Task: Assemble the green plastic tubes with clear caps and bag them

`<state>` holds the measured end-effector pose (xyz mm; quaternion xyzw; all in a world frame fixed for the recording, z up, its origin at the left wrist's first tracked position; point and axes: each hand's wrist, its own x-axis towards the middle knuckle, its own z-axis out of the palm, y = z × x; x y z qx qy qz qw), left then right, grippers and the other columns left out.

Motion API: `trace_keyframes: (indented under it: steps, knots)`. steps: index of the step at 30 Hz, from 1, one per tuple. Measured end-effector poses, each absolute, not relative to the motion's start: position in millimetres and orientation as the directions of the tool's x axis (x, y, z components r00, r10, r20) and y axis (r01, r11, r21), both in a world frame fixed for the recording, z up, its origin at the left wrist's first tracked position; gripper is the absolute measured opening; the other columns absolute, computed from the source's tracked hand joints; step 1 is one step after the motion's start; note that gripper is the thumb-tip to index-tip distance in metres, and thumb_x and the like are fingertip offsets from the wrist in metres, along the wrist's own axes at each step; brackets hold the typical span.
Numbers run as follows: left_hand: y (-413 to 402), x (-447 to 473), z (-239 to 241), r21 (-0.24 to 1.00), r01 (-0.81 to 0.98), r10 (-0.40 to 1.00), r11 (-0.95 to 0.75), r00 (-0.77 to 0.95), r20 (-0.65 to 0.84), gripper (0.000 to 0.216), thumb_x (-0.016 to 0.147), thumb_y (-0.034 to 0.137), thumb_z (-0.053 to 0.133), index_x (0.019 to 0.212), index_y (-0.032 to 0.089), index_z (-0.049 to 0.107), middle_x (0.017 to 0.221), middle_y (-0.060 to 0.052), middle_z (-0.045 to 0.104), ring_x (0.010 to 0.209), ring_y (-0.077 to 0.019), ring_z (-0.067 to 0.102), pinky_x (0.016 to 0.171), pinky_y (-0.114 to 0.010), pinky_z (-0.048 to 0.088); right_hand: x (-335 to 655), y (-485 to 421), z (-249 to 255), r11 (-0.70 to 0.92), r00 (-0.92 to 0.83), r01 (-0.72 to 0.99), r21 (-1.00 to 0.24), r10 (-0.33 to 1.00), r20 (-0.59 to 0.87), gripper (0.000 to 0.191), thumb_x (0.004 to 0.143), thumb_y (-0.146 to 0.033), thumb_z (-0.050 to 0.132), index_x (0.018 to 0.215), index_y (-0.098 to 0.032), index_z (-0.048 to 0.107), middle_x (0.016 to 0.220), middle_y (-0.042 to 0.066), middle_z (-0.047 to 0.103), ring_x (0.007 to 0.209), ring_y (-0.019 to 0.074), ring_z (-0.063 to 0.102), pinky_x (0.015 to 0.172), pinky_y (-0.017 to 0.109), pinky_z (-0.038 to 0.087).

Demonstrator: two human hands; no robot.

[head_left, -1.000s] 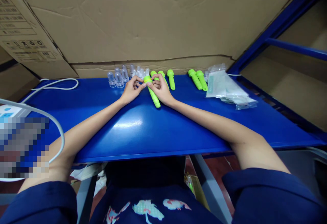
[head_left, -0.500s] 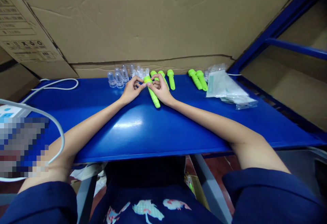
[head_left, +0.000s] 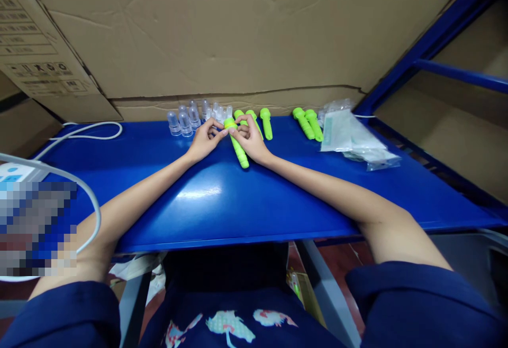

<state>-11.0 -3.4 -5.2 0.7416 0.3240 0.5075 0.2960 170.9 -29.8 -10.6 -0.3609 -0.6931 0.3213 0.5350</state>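
L hand [head_left: 204, 139] is at the left of the green torch [head_left: 240, 153], R hand [head_left: 254, 140] at its right; each one pinches w/ thumb & index fgr. close to its far end, other fgrs. bent. L forearm [head_left: 153, 186] and R forearm [head_left: 325, 184] are stretched fwd., slanting inward twd. the torch.

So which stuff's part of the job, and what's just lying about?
Likely part of the job:
Green torch-shaped piece, held by left hand and right hand
Matching green pieces
Clear domed pieces, probably

Apparently just lying about:
White cable
Plastic packets (role unclear)
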Motion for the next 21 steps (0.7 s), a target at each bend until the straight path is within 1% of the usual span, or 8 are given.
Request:
trace_keyframes:
  steps: [4,10,15,21]
  knots:
    - [-4.7,-11.1,-4.3,0.772,0.184,0.785,-0.608,0.281,0.552,0.043,0.08,0.058,0.075,0.088,0.02,0.059,0.079,0.0,0.066,0.057,-0.0078,0.053,0.053,-0.021,0.04,171.5,-29.8,-10.6,0.525,-0.177,0.159,-0.836,0.848,0.499,0.055,0.084,-0.075,0.06,0.109,-0.029,0.043,0.075,-0.003,0.048,0.061,0.0142,0.051,0.054,0.029,0.049]
    - [-7.8,-11.6,-1.9,0.775,0.188,0.785,-0.604,0.31,0.536,0.037,0.082,0.052,0.075,0.087,0.019,0.059,0.076,0.0,0.065,0.058,-0.0085,0.055,0.055,-0.021,0.042,171.9,-29.1,-11.6,0.516,-0.184,0.161,-0.841,0.853,0.489,0.053,0.084,-0.072,0.063,0.109,-0.029,0.043,0.077,-0.003,0.05,0.06,0.0133,0.052,0.053,0.028,0.047]
    - [-8.3,-11.4,-1.3,0.768,0.182,0.777,-0.613,0.31,0.547,0.04,0.082,0.055,0.075,0.087,0.019,0.059,0.075,0.0,0.064,0.058,-0.008,0.054,0.054,-0.02,0.04,171.8,-27.0,-13.6,0.528,-0.185,0.139,-0.838,0.845,0.501,0.053,0.085,-0.071,0.063,0.106,-0.029,0.041,0.072,-0.006,0.048,0.056,0.0119,0.051,0.052,0.027,0.049]
    - [-7.4,-11.4,-2.3,0.767,0.18,0.776,-0.616,0.306,0.551,0.042,0.082,0.058,0.074,0.088,0.019,0.058,0.073,0.0,0.064,0.057,-0.0082,0.054,0.053,-0.021,0.041,171.7,-25.9,-15.0,0.533,-0.179,0.144,-0.834,0.843,0.508,0.054,0.085,-0.073,0.061,0.109,-0.029,0.041,0.074,-0.004,0.051,0.062,0.0149,0.058,0.059,0.031,0.054]
